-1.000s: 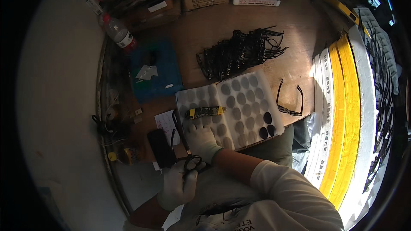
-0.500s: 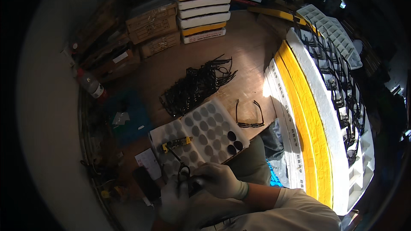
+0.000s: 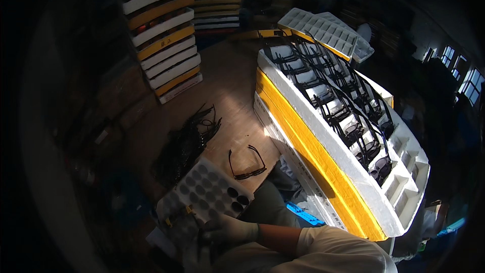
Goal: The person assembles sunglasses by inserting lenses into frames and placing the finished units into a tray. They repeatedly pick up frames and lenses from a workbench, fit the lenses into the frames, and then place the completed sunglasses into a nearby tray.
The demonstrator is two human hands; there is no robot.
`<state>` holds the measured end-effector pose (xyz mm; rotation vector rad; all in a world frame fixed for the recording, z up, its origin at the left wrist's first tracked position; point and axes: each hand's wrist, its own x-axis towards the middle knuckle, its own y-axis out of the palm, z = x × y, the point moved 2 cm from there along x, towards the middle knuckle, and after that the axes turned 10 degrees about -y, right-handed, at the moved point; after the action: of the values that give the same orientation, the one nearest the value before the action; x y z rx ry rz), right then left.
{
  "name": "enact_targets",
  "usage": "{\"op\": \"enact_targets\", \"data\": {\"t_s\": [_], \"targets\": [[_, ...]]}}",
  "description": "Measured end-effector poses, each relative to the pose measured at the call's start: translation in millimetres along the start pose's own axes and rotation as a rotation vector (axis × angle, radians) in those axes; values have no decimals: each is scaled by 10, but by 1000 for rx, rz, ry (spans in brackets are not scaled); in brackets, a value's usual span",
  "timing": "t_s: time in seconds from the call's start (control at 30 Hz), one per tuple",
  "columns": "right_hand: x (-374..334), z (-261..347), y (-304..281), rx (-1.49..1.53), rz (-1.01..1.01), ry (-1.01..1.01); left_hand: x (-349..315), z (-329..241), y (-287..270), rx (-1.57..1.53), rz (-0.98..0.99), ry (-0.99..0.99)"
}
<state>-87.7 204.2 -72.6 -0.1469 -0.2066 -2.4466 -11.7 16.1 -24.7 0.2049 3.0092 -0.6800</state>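
My right hand, in a pale glove, comes in from the right with its fingers curled. My left hand, also gloved, is dim and lies just below and left of it. The hands meet at a black glasses frame, which is mostly lost in shadow now. Directly beyond them lies a pale lens tray with rows of round grey lenses. Two darker lenses sit at its right edge. A yellow and black object rests on the tray's left part. Dark glasses stand on the table to the right.
A heap of black glasses frames lies beyond the tray on the wooden table. At right, stacked white and yellow foam trays hold many glasses in compartments. Another tall tray stack stands at back left. Compartmented white trays sit farther back.
My view has turned to the right, so table and stacks appear farther left and more of the glasses-filled tray shows. My hands stay together near the lens tray, now more shadowed.
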Motion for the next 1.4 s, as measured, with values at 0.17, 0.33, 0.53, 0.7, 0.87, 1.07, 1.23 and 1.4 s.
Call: {"op": "enact_targets", "data": {"t_s": [0.17,0.33,0.53,0.7,0.87,1.07,1.23,1.4], "targets": [[57,179,-82,-326,87,-226,50,40,26,-133,52,-230],[0,316,-175,-341,105,-264,108,-173,49,37,-16,-24],[-66,310,-244,-413,51,-247,215,-34,171,184,-81,67],[-82,310,-251,-447,7,-253,277,-40,253,432,-250,212],[-256,240,-435,-303,-213,-108,525,-209,341,391,1,62],[-650,633,-1029,-567,-66,-365,1105,-286,682,257,544,-95],[-921,791,-1499,-686,-298,-160,2029,358,1341,391,213,-104],[-952,828,-1384,-360,-616,-79,2089,588,1694,643,92,16]]}}
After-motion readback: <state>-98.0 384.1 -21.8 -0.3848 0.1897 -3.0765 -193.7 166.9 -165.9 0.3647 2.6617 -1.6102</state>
